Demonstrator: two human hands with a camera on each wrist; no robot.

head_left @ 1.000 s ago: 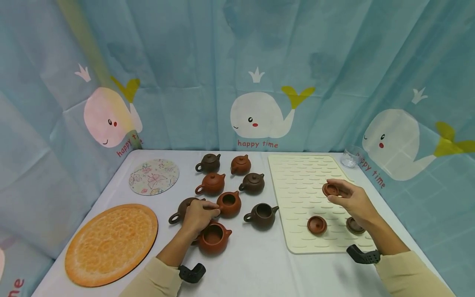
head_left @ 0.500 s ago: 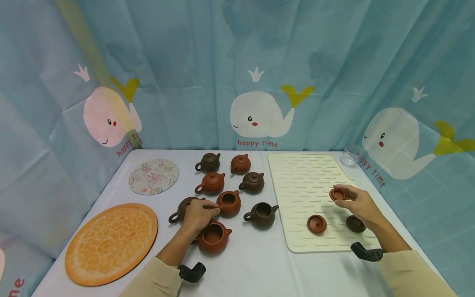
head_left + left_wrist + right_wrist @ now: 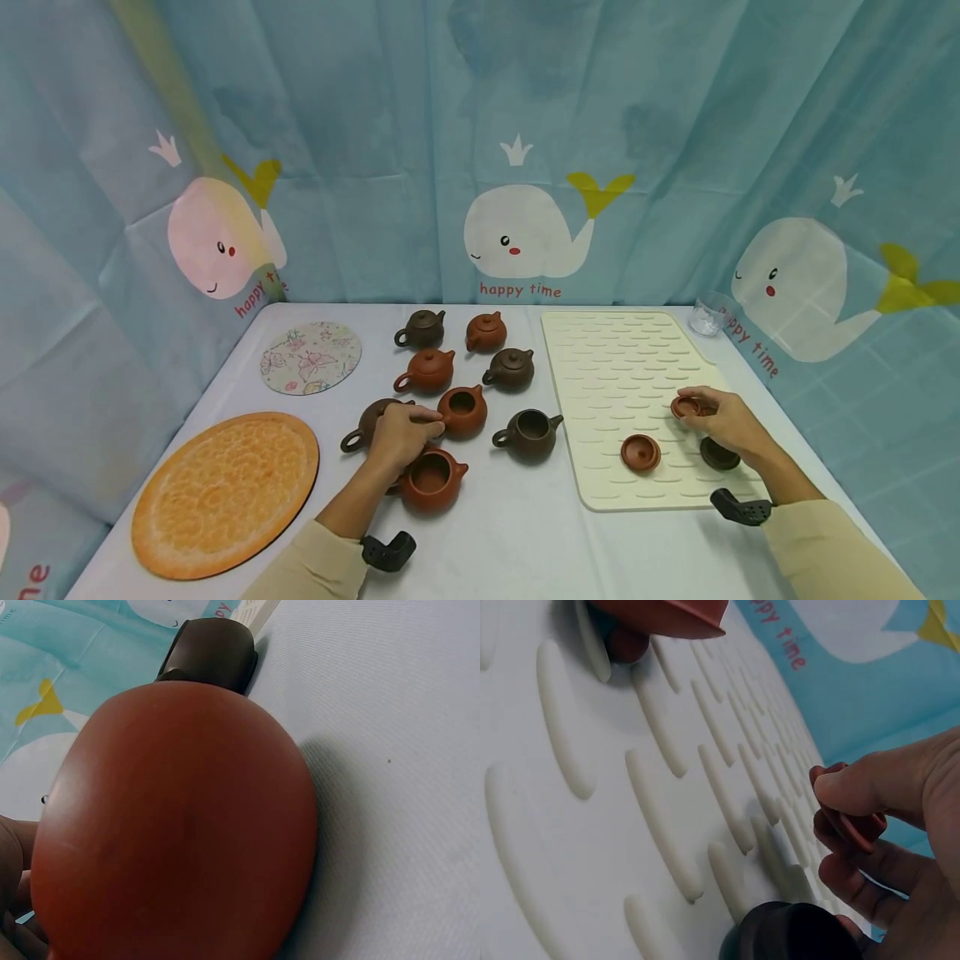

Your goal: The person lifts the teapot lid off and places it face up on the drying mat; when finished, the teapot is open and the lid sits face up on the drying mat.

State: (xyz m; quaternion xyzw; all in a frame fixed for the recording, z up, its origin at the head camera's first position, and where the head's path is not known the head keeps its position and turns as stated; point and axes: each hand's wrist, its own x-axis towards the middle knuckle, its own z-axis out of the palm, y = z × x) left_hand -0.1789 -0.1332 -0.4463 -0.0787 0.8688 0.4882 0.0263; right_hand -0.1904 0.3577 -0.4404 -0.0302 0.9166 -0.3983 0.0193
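My right hand (image 3: 723, 425) pinches a small reddish-brown teapot lid (image 3: 847, 817) between thumb and fingers, low over the cream mat (image 3: 600, 375). Its hollow underside faces up in the head view. Two more lids lie upturned on the mat: a reddish one (image 3: 641, 453) to the left and a dark brown one (image 3: 720, 453) by the wrist. My left hand (image 3: 405, 433) grips a lidless red-brown teapot (image 3: 462, 412) at its handle side; the fingers hide the handle. Below that hand stands another open red teapot (image 3: 431, 481), which fills much of the left wrist view.
An open dark teapot (image 3: 532, 436) stands between the hands. Several lidded teapots, including a red one (image 3: 427, 371), stand farther back. A pizza-print round mat (image 3: 225, 492) and a floral round mat (image 3: 311, 358) lie left; a clear cup (image 3: 708, 317) stands at the back right.
My right hand has moved slightly right and down toward the mat with the lid. The dark lid beside it has come into fuller view. The left hand stays in place.
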